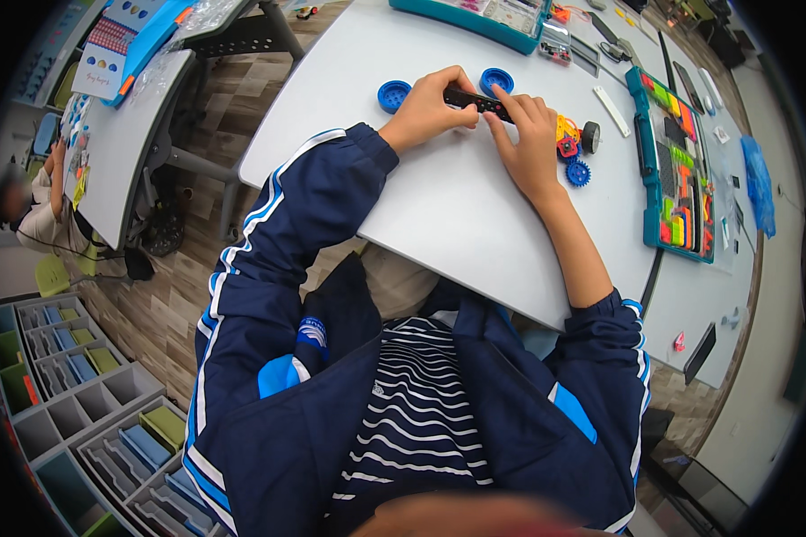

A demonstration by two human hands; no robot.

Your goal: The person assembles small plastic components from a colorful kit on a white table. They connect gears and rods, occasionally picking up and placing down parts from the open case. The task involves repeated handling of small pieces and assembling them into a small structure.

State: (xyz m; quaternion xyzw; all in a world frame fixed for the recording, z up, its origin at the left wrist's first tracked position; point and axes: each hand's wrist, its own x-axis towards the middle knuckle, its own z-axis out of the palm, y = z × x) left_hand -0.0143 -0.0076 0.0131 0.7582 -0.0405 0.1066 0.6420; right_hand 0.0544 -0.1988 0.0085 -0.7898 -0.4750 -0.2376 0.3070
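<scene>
A dark bar-shaped building piece, with small round marks along it, is held level above the white table. My left hand grips its left end between thumb and curled fingers. The right end lies in the fingers of my right hand, which partly cover it. Beside my left hand sits a blue wheel hub; a second blue hub is just beyond the bar. Close to my right hand stand a yellow and red assembly, a blue gear and a dark wheel.
To the right lies an open teal case of colourful building parts. Another teal case is at the far edge. A white strip rests between them. Storage trays stand lower left, and another person sits at a left table.
</scene>
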